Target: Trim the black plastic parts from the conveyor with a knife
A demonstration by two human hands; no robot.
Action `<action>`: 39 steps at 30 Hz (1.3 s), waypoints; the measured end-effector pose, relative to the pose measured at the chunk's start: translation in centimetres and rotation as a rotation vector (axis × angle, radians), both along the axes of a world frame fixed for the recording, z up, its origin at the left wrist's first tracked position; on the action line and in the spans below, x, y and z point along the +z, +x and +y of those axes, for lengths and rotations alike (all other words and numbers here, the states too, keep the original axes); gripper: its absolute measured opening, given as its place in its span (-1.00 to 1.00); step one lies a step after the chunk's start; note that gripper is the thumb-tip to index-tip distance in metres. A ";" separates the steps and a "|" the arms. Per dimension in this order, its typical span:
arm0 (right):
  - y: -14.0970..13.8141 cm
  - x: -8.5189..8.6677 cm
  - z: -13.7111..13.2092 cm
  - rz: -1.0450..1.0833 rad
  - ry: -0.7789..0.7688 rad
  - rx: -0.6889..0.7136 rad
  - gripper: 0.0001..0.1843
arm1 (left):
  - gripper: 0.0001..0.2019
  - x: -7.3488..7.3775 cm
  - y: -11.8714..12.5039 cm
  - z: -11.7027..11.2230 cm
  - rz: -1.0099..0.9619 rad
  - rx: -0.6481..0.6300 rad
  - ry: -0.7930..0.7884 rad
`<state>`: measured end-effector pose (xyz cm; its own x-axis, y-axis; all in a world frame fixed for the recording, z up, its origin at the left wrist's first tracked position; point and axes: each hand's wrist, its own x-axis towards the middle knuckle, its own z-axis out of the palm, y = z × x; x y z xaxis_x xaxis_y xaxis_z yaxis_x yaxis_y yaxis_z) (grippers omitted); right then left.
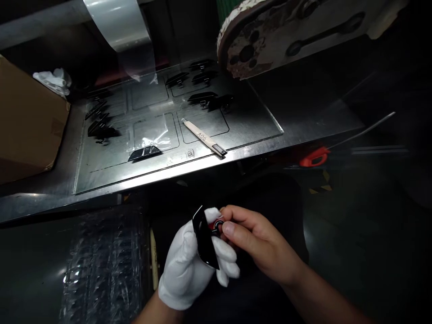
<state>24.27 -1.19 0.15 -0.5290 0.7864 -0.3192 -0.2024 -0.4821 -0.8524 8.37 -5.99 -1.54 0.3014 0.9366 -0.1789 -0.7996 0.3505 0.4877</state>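
My left hand, in a white glove, is closed around a glossy black curved plastic part held upright below the table edge. My bare right hand pinches a small red and dark piece against the top of that part, thumb and forefinger pressed together. Both hands meet in front of my body, lower middle of the view.
A metal worktable carries a marked plate with several black parts, one black part by clear film, and a utility knife. A cardboard box stands left, a film roll behind, stacked clear trays lower left.
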 end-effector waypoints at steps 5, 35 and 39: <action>-0.1 0.0 -0.1 0.021 -0.034 0.025 -0.71 | -0.54 -0.3 0.0 -0.2 -0.041 0.012 0.021; 0.5 -1.0 0.5 -0.361 0.426 0.192 -0.84 | -0.68 -1.1 -3.5 -0.6 0.624 -0.143 -0.084; -0.4 -0.4 0.2 -0.495 1.108 -0.004 -0.79 | -0.64 0.9 -4.4 0.6 0.832 -0.064 -0.098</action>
